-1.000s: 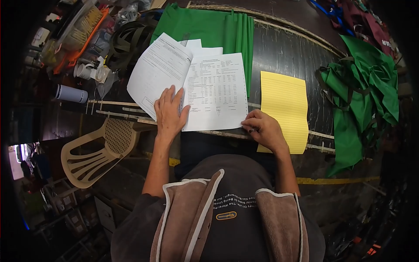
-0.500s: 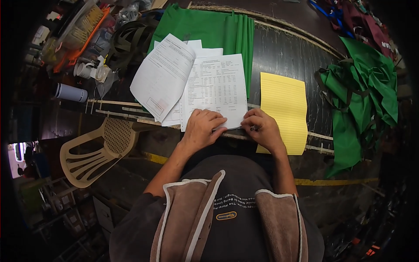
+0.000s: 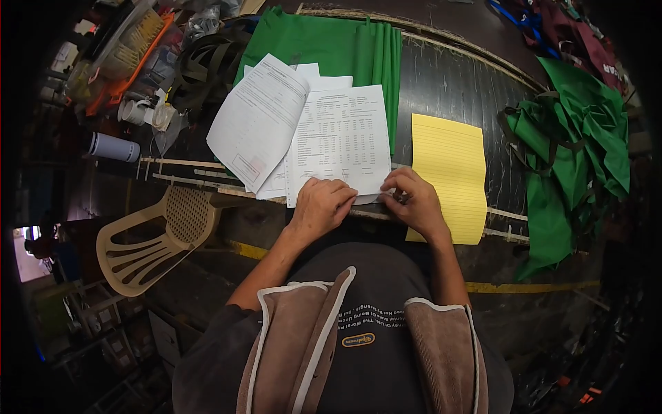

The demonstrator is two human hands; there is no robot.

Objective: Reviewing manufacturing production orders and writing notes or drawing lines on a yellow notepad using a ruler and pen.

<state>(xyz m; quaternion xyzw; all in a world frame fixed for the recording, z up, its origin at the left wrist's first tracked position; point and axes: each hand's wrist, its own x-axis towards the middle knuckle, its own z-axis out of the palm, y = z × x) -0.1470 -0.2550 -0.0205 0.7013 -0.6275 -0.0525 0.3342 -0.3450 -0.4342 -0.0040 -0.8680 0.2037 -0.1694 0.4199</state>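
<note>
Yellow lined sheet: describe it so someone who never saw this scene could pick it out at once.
On the dark worktable, look just right of the white printed paper sheets beside the person's right hand. The yellow lined paper sheet lies flat there, alone. It is the only yellow, blank sheet; its neighbours are white prints and green fabric.

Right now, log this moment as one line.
left hand: on printed sheet lower edge | right hand: at sheet corner, beside yellow pad | green fabric: behind papers

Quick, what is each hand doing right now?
Left hand: curled, fingers pressing the bottom edge of the printed sheet.
Right hand: pinching the same sheet's bottom corner.
</note>
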